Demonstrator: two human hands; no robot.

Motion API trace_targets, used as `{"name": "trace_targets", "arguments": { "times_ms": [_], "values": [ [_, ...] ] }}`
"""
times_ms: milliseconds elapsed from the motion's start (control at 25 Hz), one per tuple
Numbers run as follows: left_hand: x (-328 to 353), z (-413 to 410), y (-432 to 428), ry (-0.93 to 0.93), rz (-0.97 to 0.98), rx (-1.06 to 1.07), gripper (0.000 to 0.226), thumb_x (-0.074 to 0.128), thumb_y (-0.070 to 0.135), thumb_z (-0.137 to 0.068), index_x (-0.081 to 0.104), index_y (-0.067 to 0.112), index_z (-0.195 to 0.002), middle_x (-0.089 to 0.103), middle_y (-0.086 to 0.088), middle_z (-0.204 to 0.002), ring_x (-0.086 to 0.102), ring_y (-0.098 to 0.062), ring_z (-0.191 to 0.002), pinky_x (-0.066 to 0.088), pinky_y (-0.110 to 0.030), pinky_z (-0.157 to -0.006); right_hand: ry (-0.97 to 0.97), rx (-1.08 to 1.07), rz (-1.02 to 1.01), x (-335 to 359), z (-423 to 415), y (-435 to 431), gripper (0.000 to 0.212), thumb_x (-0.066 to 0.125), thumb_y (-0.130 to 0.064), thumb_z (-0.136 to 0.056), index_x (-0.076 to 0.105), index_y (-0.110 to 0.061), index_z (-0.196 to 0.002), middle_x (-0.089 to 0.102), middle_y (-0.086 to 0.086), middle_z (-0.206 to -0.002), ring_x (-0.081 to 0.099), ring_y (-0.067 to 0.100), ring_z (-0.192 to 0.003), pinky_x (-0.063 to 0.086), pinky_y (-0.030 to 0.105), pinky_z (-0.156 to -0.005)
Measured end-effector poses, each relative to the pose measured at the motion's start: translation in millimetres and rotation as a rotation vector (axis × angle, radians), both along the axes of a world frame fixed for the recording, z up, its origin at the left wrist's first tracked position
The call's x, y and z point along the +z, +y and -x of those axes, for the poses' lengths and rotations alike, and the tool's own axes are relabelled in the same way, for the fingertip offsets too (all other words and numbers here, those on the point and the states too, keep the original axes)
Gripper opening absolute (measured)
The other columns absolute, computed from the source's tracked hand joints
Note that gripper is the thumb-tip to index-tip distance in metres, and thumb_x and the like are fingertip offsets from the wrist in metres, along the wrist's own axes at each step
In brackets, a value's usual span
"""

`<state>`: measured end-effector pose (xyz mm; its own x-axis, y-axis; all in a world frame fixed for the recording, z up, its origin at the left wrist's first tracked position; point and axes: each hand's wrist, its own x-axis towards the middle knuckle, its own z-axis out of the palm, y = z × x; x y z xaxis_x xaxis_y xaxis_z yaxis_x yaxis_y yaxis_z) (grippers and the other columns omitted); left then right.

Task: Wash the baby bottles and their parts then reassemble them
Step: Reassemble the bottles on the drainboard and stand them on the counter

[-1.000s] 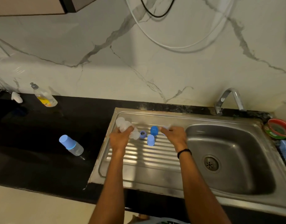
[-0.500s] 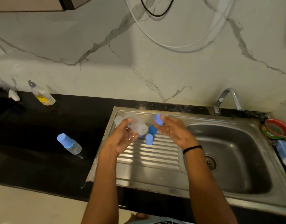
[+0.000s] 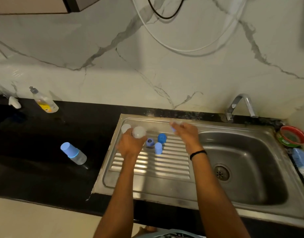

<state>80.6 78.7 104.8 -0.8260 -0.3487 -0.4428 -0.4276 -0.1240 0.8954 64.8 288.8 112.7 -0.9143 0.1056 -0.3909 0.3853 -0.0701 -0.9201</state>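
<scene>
Left hand (image 3: 130, 146): fingers wrapped tight round a clear bottle (image 3: 139, 132), over the far left of the drain board (image 3: 147, 170).
Right hand (image 3: 186, 133): fingers closed on a small blue part (image 3: 173, 129), which is blurry.
Blue pieces (image 3: 158, 148): three on the drain board, between the hands.
Capped bottle (image 3: 74, 153): on the black counter (image 3: 36, 169), left of the sink.

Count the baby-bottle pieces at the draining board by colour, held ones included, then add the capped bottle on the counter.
Blue pieces: 4, dark cap, ring, pale cap, and a small piece in the right hand.
Clear pieces: 2, a clear bottle in the left hand, another clear piece beside it.
Capped bottle: 1.
Total: 7.
</scene>
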Motion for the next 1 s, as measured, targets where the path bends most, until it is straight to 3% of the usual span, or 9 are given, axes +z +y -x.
{"name": "trace_targets", "arguments": {
  "times_ms": [40, 120, 160, 280, 400, 600, 720, 840, 1000],
  "values": [
    [-3, -3, 2, -0.011, 0.023, 0.030, 0.048, 0.084, 0.041, -0.077, 0.068, 0.016, -0.114, 0.073, -0.003, -0.108, 0.070, -0.023, -0.102, 0.056, -0.038, -0.091, 0.003, 0.000, -0.219, -6, -5, -1, 0.040, 0.073, -0.053, -0.081, 0.066, -0.014, -0.075, 0.069, 0.000, -0.078, 0.063, 0.013, -0.072, 0.049, 0.033, -0.075],
    [2, -3, 0, 0.001, -0.123, -0.021, 0.040, 0.083, 0.038, -0.078, 0.069, 0.016, -0.108, 0.075, -0.004, -0.104, 0.071, -0.020, -0.096, 0.057, -0.039, -0.093, 0.005, 0.031, -0.121, -10, -10, -1, 0.036, 0.074, -0.051, -0.081, 0.072, -0.016, -0.088, 0.074, -0.002, -0.088, 0.070, 0.014, -0.083, 0.052, 0.036, -0.080],
    [5, 1, -1, 0.029, -0.073, -0.033, 0.033, 0.084, 0.035, -0.079, 0.071, 0.018, -0.104, 0.076, -0.003, -0.100, 0.072, -0.019, -0.095, 0.057, -0.038, -0.092, 0.045, 0.045, -0.063, -6, -6, 3, 0.038, 0.073, -0.052, -0.081, 0.073, -0.016, -0.096, 0.075, -0.001, -0.095, 0.071, 0.016, -0.091, 0.054, 0.038, -0.084],
    [7, 5, -4, 0.074, -0.017, 0.098, 0.026, 0.083, 0.031, -0.078, 0.070, 0.021, -0.098, 0.073, -0.001, -0.099, 0.071, -0.021, -0.097, 0.057, -0.037, -0.088, 0.124, -0.093, -0.265, 2, 5, 12, 0.035, 0.073, -0.053, -0.078, 0.069, -0.018, -0.077, 0.072, -0.002, -0.083, 0.068, 0.017, -0.083, 0.056, 0.037, -0.080],
    [4, 0, 4, 0.130, 0.006, 0.173, 0.025, 0.086, 0.028, -0.076, 0.065, 0.029, -0.090, 0.071, 0.004, -0.095, 0.070, -0.020, -0.096, 0.058, -0.038, -0.087, 0.134, -0.163, -0.168, -3, 3, 8, 0.041, 0.077, -0.044, -0.079, 0.066, -0.005, -0.074, 0.065, 0.007, -0.075, 0.059, 0.017, -0.073, 0.051, 0.036, -0.075],
    [2, -2, 23, 0.172, 0.056, 0.163, 0.029, 0.086, 0.025, -0.077, 0.068, 0.026, -0.100, 0.071, 0.006, -0.097, 0.069, -0.015, -0.094, 0.057, -0.042, -0.094, 0.097, -0.179, -0.050, 6, 0, 6, 0.033, 0.079, -0.039, -0.080, 0.067, -0.008, -0.074, 0.064, 0.002, -0.072, 0.057, 0.009, -0.071, 0.047, 0.024, -0.070],
    [-3, -5, 28, 0.216, 0.088, 0.093, 0.031, 0.085, 0.025, -0.079, 0.070, 0.024, -0.106, 0.073, 0.004, -0.102, 0.069, -0.018, -0.100, 0.056, -0.041, -0.094, 0.111, -0.185, 0.010, 8, -3, 5, 0.032, 0.080, -0.039, -0.080, 0.073, -0.008, -0.085, 0.074, 0.005, -0.092, 0.065, 0.010, -0.087, 0.049, 0.022, -0.074],
    [8, -2, 40, 0.198, 0.000, -0.012, 0.029, 0.082, 0.025, -0.082, 0.072, 0.020, -0.108, 0.075, 0.003, -0.099, 0.071, -0.019, -0.098, 0.056, -0.034, -0.087, 0.038, -0.063, 0.285, 18, -10, 20, 0.040, 0.074, -0.043, -0.084, 0.069, -0.015, -0.112, 0.073, 0.002, -0.113, 0.065, 0.018, -0.112, 0.050, 0.036, -0.093],
    [37, 9, 66, 0.058, -0.661, -0.177, 0.041, 0.071, 0.031, -0.090, 0.063, 0.012, -0.125, 0.071, -0.010, -0.119, 0.070, -0.023, -0.104, 0.053, -0.036, -0.095, 0.098, -0.120, 0.822, 27, -24, 51, 0.036, 0.057, -0.039, -0.094, 0.066, -0.014, -0.119, 0.066, 0.011, -0.126, 0.061, 0.029, -0.119, 0.038, 0.049, -0.110]
  ]
}}
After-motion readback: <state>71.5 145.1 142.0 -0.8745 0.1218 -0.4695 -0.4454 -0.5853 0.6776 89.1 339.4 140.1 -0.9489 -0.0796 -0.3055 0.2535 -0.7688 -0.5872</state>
